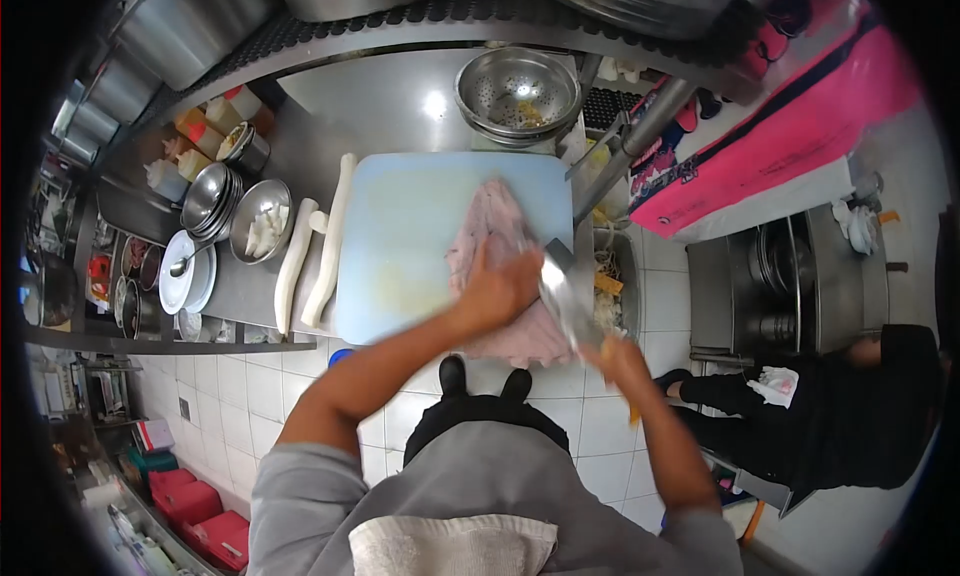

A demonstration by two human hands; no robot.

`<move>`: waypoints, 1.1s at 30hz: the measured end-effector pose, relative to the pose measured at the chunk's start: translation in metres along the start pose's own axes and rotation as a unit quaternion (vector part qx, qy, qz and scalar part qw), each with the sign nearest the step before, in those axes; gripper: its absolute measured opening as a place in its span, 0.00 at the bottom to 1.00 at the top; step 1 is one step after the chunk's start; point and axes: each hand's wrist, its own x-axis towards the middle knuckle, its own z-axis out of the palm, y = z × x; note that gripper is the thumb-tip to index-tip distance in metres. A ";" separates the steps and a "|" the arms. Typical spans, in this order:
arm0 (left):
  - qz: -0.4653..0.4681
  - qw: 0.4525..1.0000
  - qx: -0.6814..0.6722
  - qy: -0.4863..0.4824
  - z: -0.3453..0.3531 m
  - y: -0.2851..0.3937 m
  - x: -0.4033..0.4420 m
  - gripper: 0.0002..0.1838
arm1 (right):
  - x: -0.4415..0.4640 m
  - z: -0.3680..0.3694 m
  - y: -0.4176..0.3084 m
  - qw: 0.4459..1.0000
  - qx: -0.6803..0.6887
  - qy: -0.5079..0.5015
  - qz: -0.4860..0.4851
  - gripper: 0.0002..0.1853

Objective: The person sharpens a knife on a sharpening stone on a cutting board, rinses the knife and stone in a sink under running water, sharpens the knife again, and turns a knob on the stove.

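The right hand [612, 358] is closed around the handle end of a broad, silvery metal knife [572, 304], while the left hand [500, 284] rests on a large, pale pink, wedge-shaped slab of flesh [495, 211]; motion blur hides whether the left fingers pinch or merely press, and whether the blade touches the slab. That slab lies on the right part of a pale blue rectangular cutting board [395, 216], its narrow end far and its broad end at the near edge. It appears to be in one broad piece, so most of the knife work seems left. Left of the board, two long white stalks [333, 246] look uncut along most of their length, and a round steel bowl [283, 198] already holds white pieces. The table [385, 91] is shiny stainless steel, with a perforated steel colander [490, 96] at the far side and white plates [176, 294] at the left. Around it are a white tiled floor [662, 296], a bright pink box-shaped bag [790, 126] at far right and, nearer, a person in black clothing [850, 416].
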 end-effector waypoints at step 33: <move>0.071 0.981 -0.178 -0.010 -0.036 -0.045 -0.070 0.30 | -0.087 0.117 -0.022 0.881 0.028 0.437 -0.178 0.28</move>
